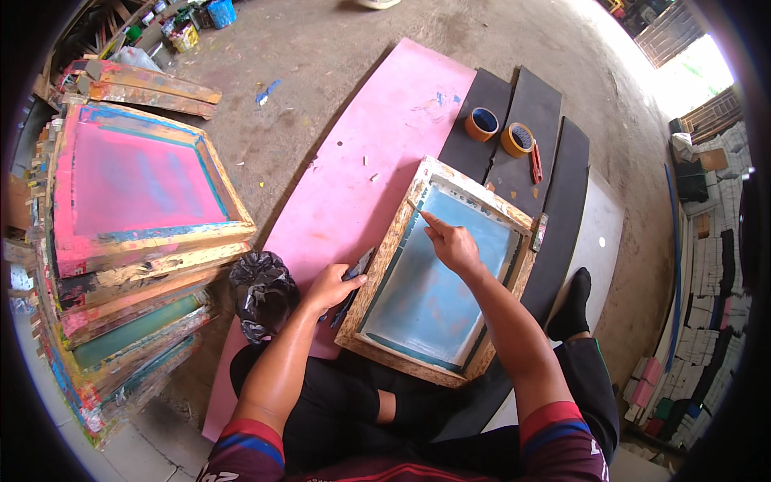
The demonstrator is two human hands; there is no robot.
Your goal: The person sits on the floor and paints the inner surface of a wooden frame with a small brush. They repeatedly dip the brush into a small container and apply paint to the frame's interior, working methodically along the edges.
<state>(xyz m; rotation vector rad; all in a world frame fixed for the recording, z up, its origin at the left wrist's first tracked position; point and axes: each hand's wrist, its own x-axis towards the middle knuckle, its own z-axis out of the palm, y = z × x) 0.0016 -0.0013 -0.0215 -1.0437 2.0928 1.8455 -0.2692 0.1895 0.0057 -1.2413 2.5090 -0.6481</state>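
- While the person sits on the floor, a wooden screen-printing frame [438, 273] with pale blue mesh lies tilted across their lap and the pink board [377, 153] beyond.
- Right hand [454, 245] rests on the mesh near the frame's upper left corner, index finger stretched out and pressing, the other fingers curled in; it grasps nothing.
- Left hand [329, 287] sits at the frame's left rail, fingers closed around a dark flat tool [353, 281], possibly a scraper or blade; its exact kind cannot be told.
- Just left of that hand sits a crumpled black plastic bag [261, 293]; farther left stands a stack of paint-stained frames [132, 241].
- Beyond the right hand, well apart, two tape rolls [499, 132] and a red cutter [536, 163] lie on dark foam strips [530, 112].
- Risk, as a judgement: the pressing fingertip could stretch or puncture the mesh if it bears down hard.
- The tool's edge lies close to the mesh and the left rail; a slip could nick the fabric.
- The frame is propped unevenly, so it may rock or slide off the lap.
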